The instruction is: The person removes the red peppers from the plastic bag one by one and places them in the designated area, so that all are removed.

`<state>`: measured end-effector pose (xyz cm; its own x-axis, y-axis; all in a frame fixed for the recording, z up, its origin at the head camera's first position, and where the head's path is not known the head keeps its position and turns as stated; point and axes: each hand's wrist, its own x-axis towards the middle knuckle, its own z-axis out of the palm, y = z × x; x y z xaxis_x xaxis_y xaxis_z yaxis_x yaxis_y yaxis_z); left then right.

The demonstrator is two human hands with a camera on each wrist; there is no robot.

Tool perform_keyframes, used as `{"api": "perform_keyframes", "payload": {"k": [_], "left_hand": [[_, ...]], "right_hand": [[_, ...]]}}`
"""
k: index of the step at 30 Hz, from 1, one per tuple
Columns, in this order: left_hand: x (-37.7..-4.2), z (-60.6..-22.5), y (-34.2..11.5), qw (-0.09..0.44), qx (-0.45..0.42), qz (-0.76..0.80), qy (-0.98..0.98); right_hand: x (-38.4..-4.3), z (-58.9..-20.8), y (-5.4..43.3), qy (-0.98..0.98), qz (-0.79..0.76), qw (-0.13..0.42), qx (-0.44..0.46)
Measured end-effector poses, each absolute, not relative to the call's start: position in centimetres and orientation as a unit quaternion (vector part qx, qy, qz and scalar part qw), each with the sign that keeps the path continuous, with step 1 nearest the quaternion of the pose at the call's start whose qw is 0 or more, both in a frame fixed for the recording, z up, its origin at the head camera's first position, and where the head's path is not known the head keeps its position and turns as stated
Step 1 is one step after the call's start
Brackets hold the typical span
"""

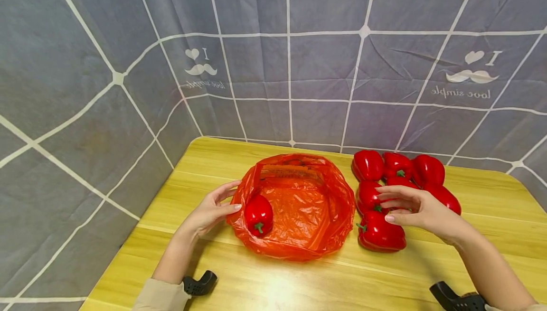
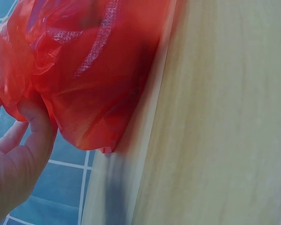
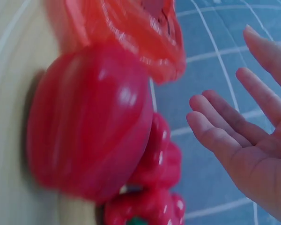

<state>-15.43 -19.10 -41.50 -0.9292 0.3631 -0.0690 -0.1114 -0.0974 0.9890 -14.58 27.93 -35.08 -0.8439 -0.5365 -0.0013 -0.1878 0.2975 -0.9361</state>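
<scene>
A red-orange plastic bag (image 1: 299,240) lies spread with its mouth facing up on the table. Inside it, at the left, rests one red bell pepper (image 1: 259,213) with a green stem. My left hand (image 1: 213,209) pinches the bag's left rim between thumb and fingers; its fingertips are partly hidden by the film in the left wrist view. Over a group of red bell peppers to the right of the bag hovers my right hand (image 1: 410,209), fingers spread and holding nothing. The nearest bell pepper (image 1: 381,235) lies on its side just below it, and looms large in the right wrist view.
Several more peppers, such as one bell pepper (image 1: 368,165) at the back, sit close together on the wooden table (image 1: 325,282). A grey curtain (image 1: 316,73) with white lines hangs behind the table and along its left side. A black wrist mount (image 1: 201,283) shows by the left sleeve.
</scene>
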Motion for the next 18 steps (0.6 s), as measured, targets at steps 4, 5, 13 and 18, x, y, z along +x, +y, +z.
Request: {"api": "perform_keyframes", "payload": {"k": [4,5,13,18], "left_hand": [[-15.4,-41.5,-19.1,0.161,0.097,0.734,0.652],[-15.4,-41.6,-19.1,0.161,0.097,0.734,0.652],[-15.4,-41.5,-19.1,0.163,0.096,0.736,0.650],[-15.3,-41.3,-19.1,0.164,0.093,0.736,0.650]], "right_hand": [[-15.8,-34.2,25.9,0.776,-0.556,0.206,-0.215],[-16.1,-34.0,25.3,0.775,-0.555,0.215,-0.214],[-18.5,-33.6,20.0,0.754,-0.546,0.277,-0.237],[-19.7,-33.9,17.0,0.742,-0.544,0.310,-0.239]]}}
